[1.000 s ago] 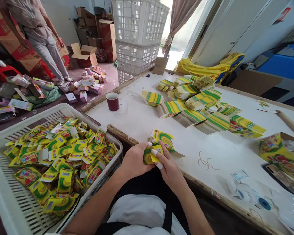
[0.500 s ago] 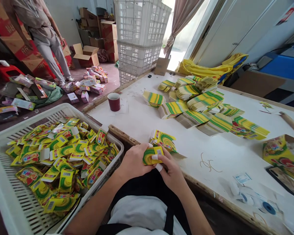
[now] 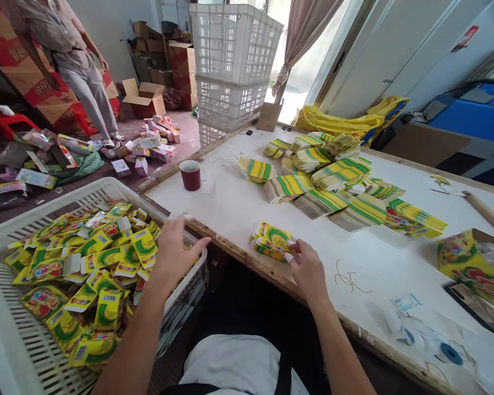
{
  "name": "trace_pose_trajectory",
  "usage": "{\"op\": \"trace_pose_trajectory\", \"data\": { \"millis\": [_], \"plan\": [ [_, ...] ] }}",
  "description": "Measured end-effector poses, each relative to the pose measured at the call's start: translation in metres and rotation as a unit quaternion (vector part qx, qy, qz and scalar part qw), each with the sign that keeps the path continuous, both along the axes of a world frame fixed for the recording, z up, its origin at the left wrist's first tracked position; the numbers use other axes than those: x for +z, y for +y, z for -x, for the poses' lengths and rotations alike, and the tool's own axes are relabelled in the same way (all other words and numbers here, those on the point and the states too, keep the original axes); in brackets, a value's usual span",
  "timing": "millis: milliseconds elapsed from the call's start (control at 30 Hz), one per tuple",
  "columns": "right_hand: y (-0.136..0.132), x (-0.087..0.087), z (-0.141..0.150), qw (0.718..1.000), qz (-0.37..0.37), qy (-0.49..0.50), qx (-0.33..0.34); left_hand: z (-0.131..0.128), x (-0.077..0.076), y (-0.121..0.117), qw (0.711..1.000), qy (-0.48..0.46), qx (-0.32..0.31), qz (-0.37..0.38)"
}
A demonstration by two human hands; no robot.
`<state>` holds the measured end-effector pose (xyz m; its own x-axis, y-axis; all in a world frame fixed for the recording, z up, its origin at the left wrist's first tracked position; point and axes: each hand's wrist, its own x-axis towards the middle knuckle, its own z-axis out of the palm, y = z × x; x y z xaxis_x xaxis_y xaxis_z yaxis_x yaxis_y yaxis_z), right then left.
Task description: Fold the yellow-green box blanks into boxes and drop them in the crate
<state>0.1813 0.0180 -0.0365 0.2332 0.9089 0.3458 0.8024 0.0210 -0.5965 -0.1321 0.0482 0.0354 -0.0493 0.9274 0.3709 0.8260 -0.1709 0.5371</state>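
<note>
The left hand (image 3: 173,249) hung over the right rim of the basket (image 3: 20,365) at the left of the frame, its thumb spread wide from the blurred fingers and nothing visible between them. Folded yellow boxes (image 3: 109,304) lay heaped in the basket, one of them just left of that hand.

The right hand (image 3: 310,269) was right of centre, above the near edge of the table (image 3: 226,206). Its fingers were drawn close together at the right end of a small stack (image 3: 271,238) of flat yellow cartons, fingertips touching it; whether they pinched one, I could not tell. The stack lay on the table near the middle of the frame.

Above it, bundles (image 3: 327,203) of striped cartons covered the table's upper middle. A dark red mug (image 3: 190,178) stood left of them. Rubber bands (image 3: 348,278) lay right of the right hand, and a phone (image 3: 475,308) at the right edge. White crates (image 3: 234,49) were stacked at top centre; a person (image 3: 82,71) stood upper left.
</note>
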Motion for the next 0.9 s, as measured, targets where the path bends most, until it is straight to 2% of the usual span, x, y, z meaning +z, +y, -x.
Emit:
{"op": "trace_pose_trajectory", "data": {
  "millis": [67,133,200,267,367,433,500,533,600,667,767,833,900],
  "plan": [
    [0.001,0.0,0.001,1.0,-0.008,-0.003,-0.005,-0.024,-0.01,-0.006,0.993,-0.068,-0.08,0.048],
    [0.001,0.004,0.002,1.0,-0.01,0.006,-0.015,-0.047,-0.019,-0.014,0.971,-0.132,-0.16,0.116],
    [-0.001,0.014,0.003,0.998,-0.002,0.042,-0.041,-0.067,-0.027,-0.022,0.932,-0.206,-0.234,0.184],
    [-0.006,0.026,0.007,0.992,0.0,0.106,-0.067,-0.083,-0.035,-0.028,0.885,-0.304,-0.269,0.229],
    [-0.019,0.041,0.028,0.975,-0.023,0.219,-0.031,-0.104,-0.04,-0.036,0.793,-0.497,-0.273,0.226],
    [-0.03,0.046,0.05,0.957,-0.025,0.286,0.037,-0.115,-0.036,-0.04,0.706,-0.627,-0.271,0.187],
    [-0.042,0.045,0.075,0.93,0.003,0.351,0.109,-0.122,-0.028,-0.044,0.622,-0.725,-0.254,0.154],
    [-0.048,0.043,0.086,0.911,0.018,0.389,0.134,-0.124,-0.023,-0.045,0.588,-0.759,-0.238,0.146],
    [-0.058,0.04,0.104,0.876,0.034,0.454,0.158,-0.124,-0.015,-0.046,0.546,-0.802,-0.196,0.139],
    [-0.066,0.038,0.114,0.856,0.05,0.486,0.168,-0.121,-0.009,-0.045,0.528,-0.825,-0.151,0.132],
    [-0.069,0.038,0.118,0.866,0.07,0.462,0.179,-0.119,-0.007,-0.041,0.523,-0.837,-0.102,0.125],
    [-0.069,0.038,0.116,0.884,0.07,0.427,0.175,-0.119,-0.01,-0.04,0.535,-0.831,-0.089,0.124],
    [-0.067,0.037,0.112,0.903,0.065,0.393,0.162,-0.12,-0.013,-0.04,0.565,-0.81,-0.085,0.131]
  ]
}}
